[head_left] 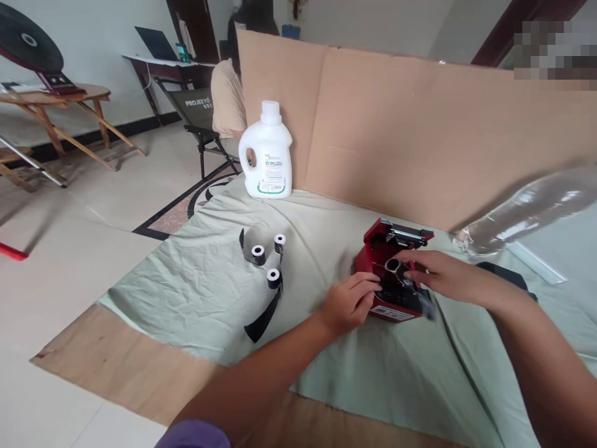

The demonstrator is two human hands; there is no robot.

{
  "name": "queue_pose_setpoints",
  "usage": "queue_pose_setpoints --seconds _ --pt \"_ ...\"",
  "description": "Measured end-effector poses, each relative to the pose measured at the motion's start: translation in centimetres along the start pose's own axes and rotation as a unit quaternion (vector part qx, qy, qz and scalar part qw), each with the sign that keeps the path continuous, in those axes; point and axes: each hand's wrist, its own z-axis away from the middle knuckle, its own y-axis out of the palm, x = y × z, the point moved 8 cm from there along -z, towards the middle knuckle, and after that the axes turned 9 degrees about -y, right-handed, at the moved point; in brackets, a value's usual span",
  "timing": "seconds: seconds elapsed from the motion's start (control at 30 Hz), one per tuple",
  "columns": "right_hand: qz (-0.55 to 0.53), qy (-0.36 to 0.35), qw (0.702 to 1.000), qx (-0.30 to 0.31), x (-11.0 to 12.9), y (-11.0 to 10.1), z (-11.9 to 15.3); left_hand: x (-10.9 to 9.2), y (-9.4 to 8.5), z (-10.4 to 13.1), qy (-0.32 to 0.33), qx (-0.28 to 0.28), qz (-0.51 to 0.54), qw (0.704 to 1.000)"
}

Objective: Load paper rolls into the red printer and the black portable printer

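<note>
A small red printer (392,311) stands on the cloth with its lid (401,233) raised and a dark inside showing. My left hand (352,302) has its fingers curled over the printer's left front edge. Above the opening, my right hand (433,274) grips a roll of dark ribbon (395,266) with a pale core between thumb and fingers. A loose, shiny strip (425,305) trails from it over the printer's right front side, blurred. The roll's far side is hidden by my fingers.
Three ribbon rolls with white cores (273,278) stand to the left, dark tails unrolled. Behind are a white detergent bottle (268,158) and a cardboard screen (373,124). A clear plastic bottle (527,208) and a black object (506,277) lie right. A person (228,99) sits beyond.
</note>
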Motion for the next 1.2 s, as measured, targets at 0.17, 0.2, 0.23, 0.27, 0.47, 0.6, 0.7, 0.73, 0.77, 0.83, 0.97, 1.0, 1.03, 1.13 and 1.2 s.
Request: queue_pose_setpoints --seconds 0.17,0.2,0.23,0.27,0.47,0.6,0.7,0.73,0.77,0.83,0.97,1.0,1.03,1.13,1.2 --pt "-0.155 -0.044 0.972 -0.169 7.0 -3.1 -3.6 -0.1 -0.2 -0.1 0.008 -0.011 0.012 1.000" --pt "-0.155 -0.061 0.967 -0.195 8.7 -3.1 -5.7 -0.1 -0.1 -0.2 0.006 -0.011 0.012 1.000" --pt "-0.153 -0.065 0.963 -0.210 10.0 -2.8 -8.3 0.0 -0.1 -0.2 0.003 -0.008 0.012 1.000" --pt "-0.145 -0.062 0.961 -0.229 10.9 -2.3 -11.0 0.1 0.0 -0.2 -0.003 -0.005 0.011 1.000" --pt "0.037 0.010 0.968 -0.246 11.3 2.8 -24.9 3.0 1.5 0.4 -0.088 0.048 0.001 0.995" --pt "0.127 0.077 0.982 -0.120 9.4 7.2 -27.8 5.0 1.9 0.9 -0.172 0.062 0.037 0.982" --pt "0.130 0.085 0.983 -0.100 9.0 7.4 -27.3 5.1 1.6 1.0 -0.199 0.052 0.040 0.978" --pt "0.131 0.075 0.982 -0.114 9.3 6.8 -27.0 4.9 1.5 0.9 -0.201 0.050 0.037 0.978" --pt "0.133 0.056 0.980 -0.134 9.8 6.1 -26.7 4.7 1.3 0.9 -0.201 0.049 0.036 0.978" --pt "0.132 -0.010 0.976 -0.172 11.5 4.9 -26.0 4.1 1.0 0.7 -0.191 0.051 0.041 0.979" --pt "0.069 -0.181 0.980 -0.054 16.3 7.8 -25.3 2.8 0.4 0.5 -0.150 0.055 0.091 0.983" --pt "0.059 -0.207 0.976 0.002 17.4 9.3 -25.0 2.7 0.3 0.5 -0.144 0.053 0.107 0.982" --pt "0.065 -0.221 0.972 0.047 18.1 10.7 -24.7 2.7 0.3 0.4 -0.143 0.054 0.119 0.981" --pt "0.141 -0.210 0.964 0.088 18.9 12.8 -24.2 3.0 0.7 0.3 -0.161 0.081 0.127 0.975" --pt "0.155 -0.199 0.965 0.076 18.7 12.9 -24.1 3.1 0.9 0.4 -0.169 0.088 0.118 0.975"
